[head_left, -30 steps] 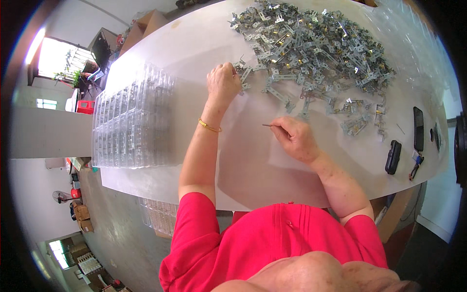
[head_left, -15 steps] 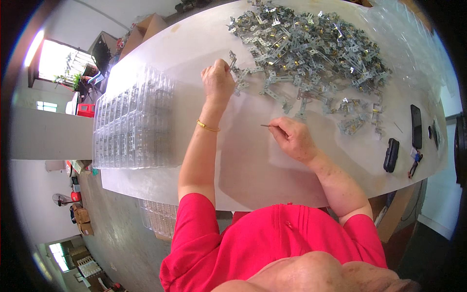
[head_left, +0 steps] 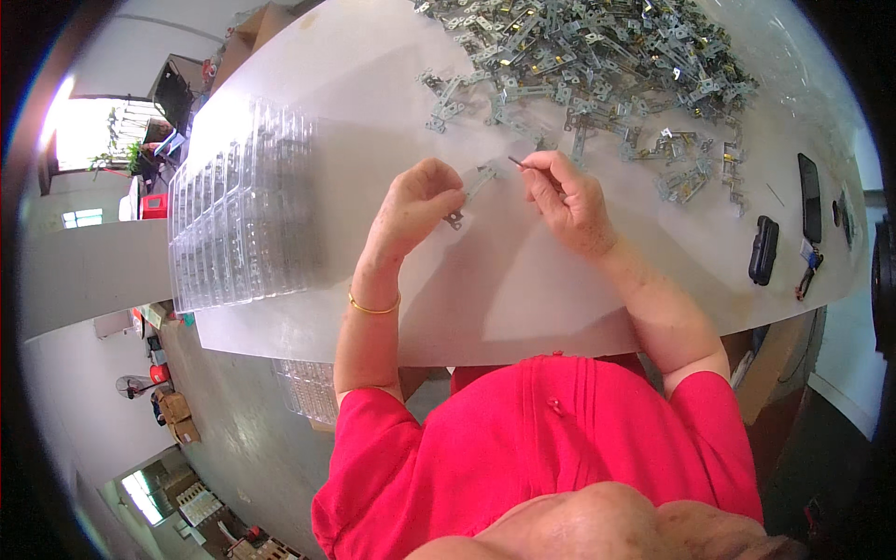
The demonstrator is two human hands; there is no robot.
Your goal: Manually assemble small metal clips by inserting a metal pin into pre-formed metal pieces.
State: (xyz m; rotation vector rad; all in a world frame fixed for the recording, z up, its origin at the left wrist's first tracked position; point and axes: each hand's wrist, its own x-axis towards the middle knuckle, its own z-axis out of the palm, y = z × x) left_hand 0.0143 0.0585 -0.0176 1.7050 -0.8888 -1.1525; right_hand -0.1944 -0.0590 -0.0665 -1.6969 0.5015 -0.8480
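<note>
My left hand pinches a small flat metal bracket with holes in it. One end of the bracket sticks out toward my right hand, and another end shows below my fingers. My right hand is closed on a thin dark metal rod, whose tip points left toward the bracket. The two hands are a short gap apart above the white table. Beyond them lies a large heap of similar metal brackets, with several loose ones spread along its near edge.
Stacked clear plastic trays holding small parts stand at the left. Along the right side lie a black case, a dark phone and dark-handled pliers. Clear plastic sheeting covers the far right corner.
My left hand has come back from the heap's left edge, bringing a bracket toward me. My right hand has moved up with the rod, and the hands are now closer together.
</note>
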